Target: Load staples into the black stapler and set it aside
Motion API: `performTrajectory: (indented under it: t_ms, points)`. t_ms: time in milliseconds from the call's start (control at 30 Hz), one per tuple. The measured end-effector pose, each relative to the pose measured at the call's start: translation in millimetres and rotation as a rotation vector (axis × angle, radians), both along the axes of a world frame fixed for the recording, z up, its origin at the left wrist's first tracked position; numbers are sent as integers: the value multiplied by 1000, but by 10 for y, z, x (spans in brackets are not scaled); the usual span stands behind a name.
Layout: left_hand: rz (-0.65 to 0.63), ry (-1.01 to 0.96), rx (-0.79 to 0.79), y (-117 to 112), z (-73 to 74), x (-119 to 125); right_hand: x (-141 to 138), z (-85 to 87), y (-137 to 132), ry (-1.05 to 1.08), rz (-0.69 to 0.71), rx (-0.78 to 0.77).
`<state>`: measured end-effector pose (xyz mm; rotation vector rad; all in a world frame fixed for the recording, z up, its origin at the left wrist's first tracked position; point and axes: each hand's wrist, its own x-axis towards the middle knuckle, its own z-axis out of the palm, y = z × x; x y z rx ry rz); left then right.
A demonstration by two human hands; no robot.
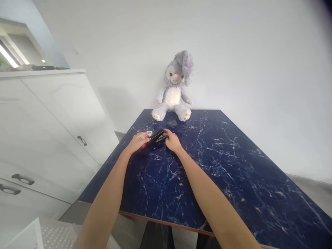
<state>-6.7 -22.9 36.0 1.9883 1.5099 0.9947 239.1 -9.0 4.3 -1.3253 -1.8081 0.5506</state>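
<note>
A black stapler (156,136) lies at an angle on the dark blue marbled table (218,173), between my two hands. My right hand (172,141) is closed on its right end, with the fingers bent over the tip. On the other side, my left hand (136,142) is closed around a small red and white packet (144,145) that touches or lies close to the stapler's left end. Fingers cover much of the packet, so its exact kind cannot be made out.
A grey-lilac plush toy (173,97) sits at the table's back edge against the white wall. To the left stands a white cabinet (52,124) with dark handles. Below the table's front edge are dark chair parts (157,235) and a white perforated item (55,237).
</note>
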Motion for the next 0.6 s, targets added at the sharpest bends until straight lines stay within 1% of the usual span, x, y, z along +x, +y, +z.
performTrajectory:
  t_ms: [33, 100, 233, 300, 333, 400, 500, 533, 600]
  points:
    - [-2, 10, -30, -2, -5, -32, -1, 8, -4, 20, -5, -15]
    - [-2, 16, -88, -6, -14, -88, 2, 19, -4, 85, -72, -47]
    - [14, 11, -164, -6, 4, -131, 40, 12, 14, 204, -327, -17]
    - [22, 15, -179, -7, 18, -118, 65, 6, 17, 218, -413, 4]
    - [29, 18, -182, -8, 21, -109, 73, 5, 13, 207, -433, 15]
    - [42, 23, -180, -10, 20, -94, 72, 9, -4, 138, -415, 50]
    - [87, 41, -179, -4, 4, -97, 19, 16, -54, -53, -282, 63]
    - [123, 71, -180, 2, -2, -103, -7, 16, -74, -121, -247, 54]
    - [224, 175, -161, 12, -12, -108, -62, 12, -116, -232, -237, 54]
